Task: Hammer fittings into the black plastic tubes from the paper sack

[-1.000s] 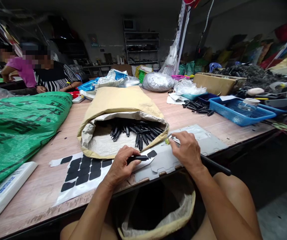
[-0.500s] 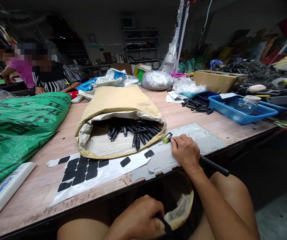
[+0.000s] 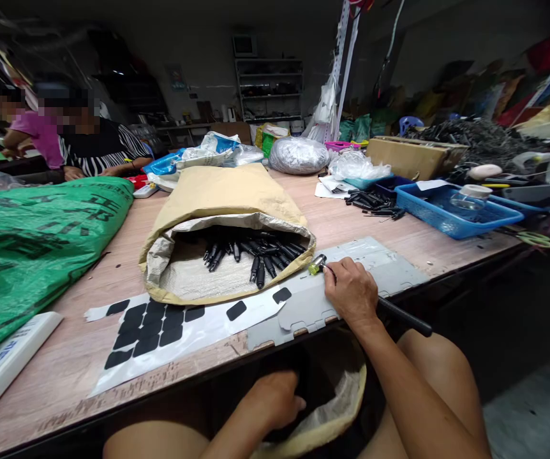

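Observation:
My right hand (image 3: 351, 290) rests on the grey board (image 3: 394, 264) at the table's front edge. It is closed round a small hammer (image 3: 405, 317), whose black handle sticks out behind the hand. The metal head with a yellow-green end lies on the board. Below the table edge, my left hand (image 3: 275, 398) reaches into the mouth of a lower sack (image 3: 346, 408) between my knees. Its fingers are mostly hidden in the dark. On the table an open paper sack (image 3: 227, 191) lies on its side, with several black pen-like parts (image 3: 260, 268) showing inside.
A white sheet with black square stickers (image 3: 145, 331) lies before the sack. At the left are a green woven sack (image 3: 40, 248) and a white scale (image 3: 11, 363). A blue basket (image 3: 452, 213) and loose black parts (image 3: 373, 203) lie at the right. Two people sit beyond.
My left hand has moved forward, deeper into the lower sack; the dark thing earlier seen in it no longer shows. My right hand stays on the hammer. The view has shifted slightly.

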The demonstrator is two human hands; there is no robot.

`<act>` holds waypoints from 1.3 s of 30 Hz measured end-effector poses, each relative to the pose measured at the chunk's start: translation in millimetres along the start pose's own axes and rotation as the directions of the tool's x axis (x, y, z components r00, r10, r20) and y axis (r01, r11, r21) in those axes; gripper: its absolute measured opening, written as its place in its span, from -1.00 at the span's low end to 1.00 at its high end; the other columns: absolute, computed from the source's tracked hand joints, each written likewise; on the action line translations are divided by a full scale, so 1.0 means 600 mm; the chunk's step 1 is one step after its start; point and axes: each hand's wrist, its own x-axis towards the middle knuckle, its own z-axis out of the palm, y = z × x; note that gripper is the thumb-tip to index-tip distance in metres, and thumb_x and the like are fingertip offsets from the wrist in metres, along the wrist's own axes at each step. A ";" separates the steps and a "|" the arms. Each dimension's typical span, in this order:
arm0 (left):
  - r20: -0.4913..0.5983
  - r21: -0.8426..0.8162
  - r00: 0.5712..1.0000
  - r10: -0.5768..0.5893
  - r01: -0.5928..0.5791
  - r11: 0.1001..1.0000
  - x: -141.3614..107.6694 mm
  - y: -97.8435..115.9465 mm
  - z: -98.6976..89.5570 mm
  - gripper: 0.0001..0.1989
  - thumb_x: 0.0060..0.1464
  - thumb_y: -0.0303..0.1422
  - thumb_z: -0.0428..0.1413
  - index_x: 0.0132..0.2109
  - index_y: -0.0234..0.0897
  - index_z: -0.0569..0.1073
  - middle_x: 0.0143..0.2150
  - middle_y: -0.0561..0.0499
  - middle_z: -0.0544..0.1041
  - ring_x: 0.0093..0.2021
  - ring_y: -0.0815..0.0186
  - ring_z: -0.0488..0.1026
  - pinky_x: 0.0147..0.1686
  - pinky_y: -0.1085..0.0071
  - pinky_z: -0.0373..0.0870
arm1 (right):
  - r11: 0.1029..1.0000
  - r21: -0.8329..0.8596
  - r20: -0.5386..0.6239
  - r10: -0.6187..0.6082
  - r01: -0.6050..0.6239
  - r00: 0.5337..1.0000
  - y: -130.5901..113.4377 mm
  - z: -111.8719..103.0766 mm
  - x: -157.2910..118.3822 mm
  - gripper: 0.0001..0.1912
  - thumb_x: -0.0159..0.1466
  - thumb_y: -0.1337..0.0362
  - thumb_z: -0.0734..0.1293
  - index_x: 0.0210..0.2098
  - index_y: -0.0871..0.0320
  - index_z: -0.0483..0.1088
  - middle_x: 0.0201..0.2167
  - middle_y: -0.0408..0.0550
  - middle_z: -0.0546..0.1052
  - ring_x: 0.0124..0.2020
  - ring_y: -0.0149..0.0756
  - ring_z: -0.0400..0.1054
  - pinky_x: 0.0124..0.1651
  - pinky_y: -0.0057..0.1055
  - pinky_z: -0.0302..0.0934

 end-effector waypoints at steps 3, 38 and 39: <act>0.091 -0.108 0.979 0.181 -0.171 0.979 -0.043 0.032 -0.092 -0.66 0.07 -0.05 0.22 -0.12 -0.16 0.63 -0.33 -0.01 0.65 -0.32 0.18 0.55 -0.35 0.36 0.41 | 1.000 -0.004 -0.011 -0.005 0.005 1.000 0.000 0.001 -0.001 -0.73 0.41 0.20 0.22 -0.19 0.15 0.55 -0.23 0.04 0.50 -0.21 -0.18 0.24 -0.20 -0.29 -0.05; -0.667 0.023 0.710 0.225 -0.283 0.959 -0.016 -0.077 -0.216 -0.80 0.02 -0.23 0.28 -0.20 -0.18 0.60 -0.19 -0.01 0.61 -0.09 0.11 0.46 -0.04 0.20 0.36 | 0.996 0.085 0.040 0.005 -0.008 0.999 0.002 -0.010 0.008 -0.83 0.38 0.26 0.27 -0.16 0.13 0.50 -0.21 0.00 0.52 -0.21 -0.21 0.32 -0.20 -0.30 0.03; -0.667 0.022 0.709 0.228 -0.287 0.958 -0.016 -0.078 -0.215 -0.81 0.03 -0.24 0.28 -0.20 -0.18 0.60 -0.19 -0.01 0.61 -0.08 0.11 0.45 -0.04 0.20 0.35 | 0.992 0.125 0.011 0.027 -0.028 1.000 -0.001 -0.018 0.007 -0.82 0.40 0.26 0.25 -0.14 0.13 0.49 -0.19 0.00 0.52 -0.21 -0.21 0.33 -0.21 -0.31 0.05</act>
